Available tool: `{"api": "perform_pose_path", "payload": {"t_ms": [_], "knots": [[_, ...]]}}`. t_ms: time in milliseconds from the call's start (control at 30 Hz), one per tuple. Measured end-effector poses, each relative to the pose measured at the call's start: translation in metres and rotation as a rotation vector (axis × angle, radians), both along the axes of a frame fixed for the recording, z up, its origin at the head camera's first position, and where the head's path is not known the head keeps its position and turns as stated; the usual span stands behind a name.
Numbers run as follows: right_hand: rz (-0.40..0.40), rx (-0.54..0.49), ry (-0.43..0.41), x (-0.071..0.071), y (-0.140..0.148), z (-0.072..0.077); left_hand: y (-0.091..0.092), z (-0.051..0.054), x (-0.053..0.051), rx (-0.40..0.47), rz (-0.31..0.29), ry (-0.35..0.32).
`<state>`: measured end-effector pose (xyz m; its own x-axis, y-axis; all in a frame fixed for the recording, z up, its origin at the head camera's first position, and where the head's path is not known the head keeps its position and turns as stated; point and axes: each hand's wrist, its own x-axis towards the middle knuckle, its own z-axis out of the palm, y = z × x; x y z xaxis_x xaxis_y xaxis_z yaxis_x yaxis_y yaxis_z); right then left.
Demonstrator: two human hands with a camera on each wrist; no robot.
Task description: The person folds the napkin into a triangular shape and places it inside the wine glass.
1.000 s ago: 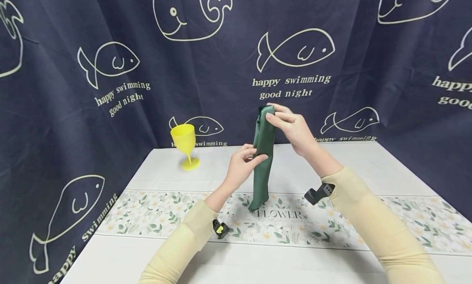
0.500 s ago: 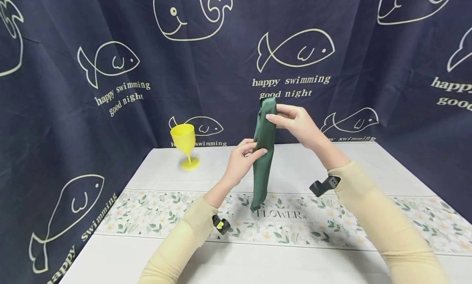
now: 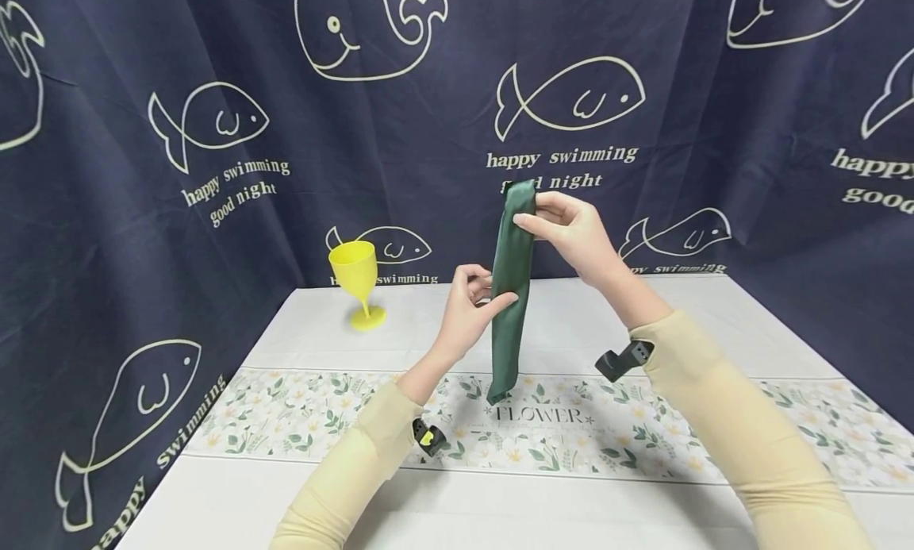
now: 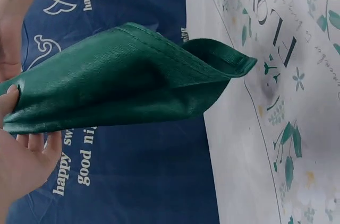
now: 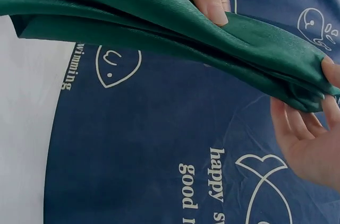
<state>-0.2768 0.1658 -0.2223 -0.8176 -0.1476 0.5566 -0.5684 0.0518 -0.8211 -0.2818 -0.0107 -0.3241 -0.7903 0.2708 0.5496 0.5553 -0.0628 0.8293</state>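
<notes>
A folded length of dark green satin cloth (image 3: 508, 296) hangs upright between my hands in the head view. Its top end is pinched by my right hand (image 3: 577, 234), thumb in front and fingers behind. Lower down, about mid-length, my left hand (image 3: 466, 313) holds it between thumb and fingers. In the left wrist view the cloth's (image 4: 122, 83) lower end flares into an open fold; whether it touches the table cannot be told. Lengthwise folds run along the cloth (image 5: 175, 27) in the right wrist view, up to the right hand (image 5: 313, 139).
A yellow goblet (image 3: 357, 272) stands upright at the back left of the white table (image 3: 421, 320). A floral printed band (image 3: 300, 411) with the word FLOWER crosses the tabletop. Navy curtains (image 3: 443, 153) with fish drawings close off the back and sides.
The cloth's top has risen, with my right hand moving slightly up and to the right. My left hand has risen a little and still holds the middle. The goblet has not moved.
</notes>
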Motion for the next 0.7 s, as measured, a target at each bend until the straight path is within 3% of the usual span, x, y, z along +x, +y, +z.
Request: {"api": "perform_pose_path", "payload": {"t_ms": [233, 533, 700], "knots": [[0.025, -0.069, -0.004, 0.0013, -0.0032, -0.0003, -0.0027, 0.0000, -0.0008, -0.072, 0.020, -0.006], [0.007, -0.076, -0.027, 0.0009, -0.0046, -0.0024, -0.0040, -0.0019, -0.0007, -0.135, 0.049, -0.017], [0.023, -0.007, -0.066, -0.0001, -0.0018, -0.0042, -0.0042, 0.0004, 0.0027, -0.135, 0.056, 0.000]]}}
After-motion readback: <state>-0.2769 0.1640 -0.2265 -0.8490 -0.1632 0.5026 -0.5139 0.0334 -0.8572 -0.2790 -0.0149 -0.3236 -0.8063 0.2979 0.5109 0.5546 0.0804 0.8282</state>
